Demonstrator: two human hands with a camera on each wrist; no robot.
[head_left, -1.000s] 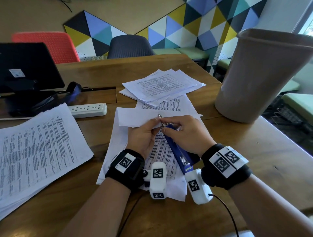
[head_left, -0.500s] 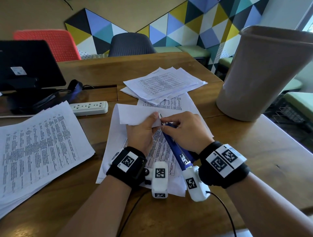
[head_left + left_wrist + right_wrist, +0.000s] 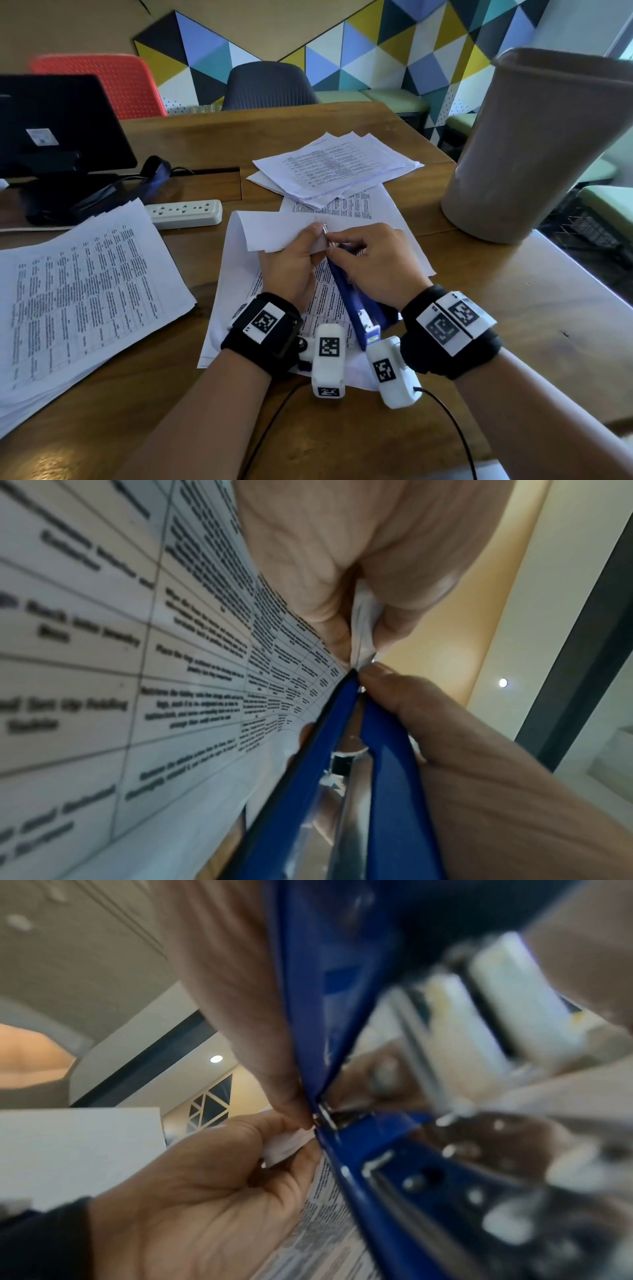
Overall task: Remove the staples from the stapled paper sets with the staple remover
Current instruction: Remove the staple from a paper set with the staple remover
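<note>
Daylight is entering from the upper right of the head view, glaring off the table [image 3: 565, 308] along its right edge. Wide-angle distortion is bending the margins. Both wrist views are blurring close up; a ceiling lamp [image 3: 216, 1059] is glowing, seemingly recessed.

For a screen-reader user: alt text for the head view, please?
The left hand pinches a folded paper set while the right hand holds a blue staple remover to its corner, over a wooden table strewn with printed sheets.
</note>
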